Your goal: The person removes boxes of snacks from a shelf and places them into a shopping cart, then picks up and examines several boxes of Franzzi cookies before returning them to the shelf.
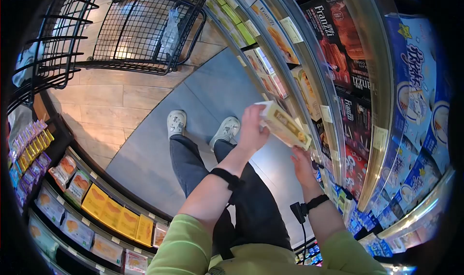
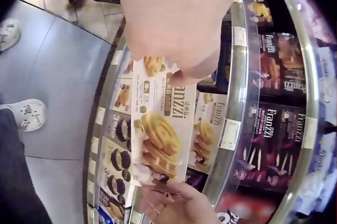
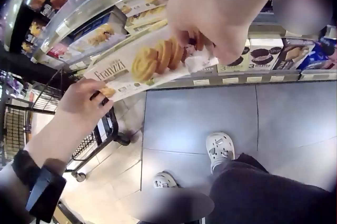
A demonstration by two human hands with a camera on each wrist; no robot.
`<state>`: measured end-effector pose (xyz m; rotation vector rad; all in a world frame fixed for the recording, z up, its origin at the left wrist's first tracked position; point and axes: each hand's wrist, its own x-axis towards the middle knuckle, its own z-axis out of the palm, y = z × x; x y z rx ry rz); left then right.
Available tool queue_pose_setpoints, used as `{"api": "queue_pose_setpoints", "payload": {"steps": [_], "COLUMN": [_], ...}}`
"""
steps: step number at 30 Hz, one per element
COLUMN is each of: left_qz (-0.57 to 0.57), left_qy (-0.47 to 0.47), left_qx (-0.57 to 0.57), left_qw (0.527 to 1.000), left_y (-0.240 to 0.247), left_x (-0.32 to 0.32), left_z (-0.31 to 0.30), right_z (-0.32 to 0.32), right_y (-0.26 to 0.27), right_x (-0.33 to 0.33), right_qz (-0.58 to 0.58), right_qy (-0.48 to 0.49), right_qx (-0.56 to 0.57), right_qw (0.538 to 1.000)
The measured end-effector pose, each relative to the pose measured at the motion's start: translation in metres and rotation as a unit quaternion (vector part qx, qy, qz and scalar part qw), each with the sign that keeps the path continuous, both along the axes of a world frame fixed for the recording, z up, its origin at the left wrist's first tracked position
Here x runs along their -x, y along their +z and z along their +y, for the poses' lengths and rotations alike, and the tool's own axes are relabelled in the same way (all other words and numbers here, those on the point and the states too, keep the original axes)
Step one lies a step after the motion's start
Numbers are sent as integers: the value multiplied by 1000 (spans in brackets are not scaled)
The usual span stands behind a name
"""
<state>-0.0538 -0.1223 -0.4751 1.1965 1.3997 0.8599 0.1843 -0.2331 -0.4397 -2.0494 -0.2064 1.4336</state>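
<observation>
A white and yellow Franzzi cookie box (image 1: 286, 126) with cookie pictures on its face is held between my two hands, in front of the shelves. My left hand (image 1: 254, 130) grips one end of it, thumb against the printed side, as the right wrist view also shows for this left hand (image 3: 81, 103). At the opposite end, my right hand (image 1: 303, 166) has its fingers and thumb around the box's lower corner. In the left wrist view, the printed front of the box (image 2: 158, 134) faces the camera, with the right hand (image 2: 181, 203) at its bottom edge.
Shelves of dark Franzzi boxes (image 1: 355, 43) and blue packs (image 1: 413, 81) rise on the right. Behind the held box stands a similar cookie box (image 2: 208, 134). A black wire cart (image 1: 130, 38) stands ahead at left. Yellow packs (image 1: 113, 209) line a low shelf.
</observation>
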Motion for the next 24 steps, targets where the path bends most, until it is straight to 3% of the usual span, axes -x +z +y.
{"api": "queue_pose_setpoints", "payload": {"steps": [4, 6, 8, 11, 13, 15, 17, 21, 24], "left_qz": [82, 68, 68, 96, 29, 46, -16, 80, 102], "left_qy": [2, -26, -40, -70, -91, -111, -123, -230, -235], "left_qx": [19, 139, 156, 149, 266, 211, 254, 268, 263], "left_qw": [996, 988, 985, 982, 959, 970, 959, 932, 930], "left_y": [12, 20, 23, 30, 41, 47, 55, 80, 81], "left_x": [44, 69, 93, 131, 157, 181, 203, 242, 256], "left_z": [-40, -52, -64, -80, -82, -87, -88, -80, -90], "right_z": [-7, -10, -14, -34, -44, -53, -62, -88, -105], "right_y": [15, 29, 41, 41, 47, 54, 64, 71, 82], "right_x": [35, 54, 76, 107, 128, 152, 178, 225, 249], "right_qz": [-8, -18, -49, -49, -26, -4, -4, 3, 12], "right_qy": [63, 81, 105, 82, 60, 39, 31, -28, -26], "right_qx": [64, 77, 97, 19, 10, -2, 27, -2, 61], "right_qw": [996, 994, 989, 995, 998, 999, 999, 1000, 998]}}
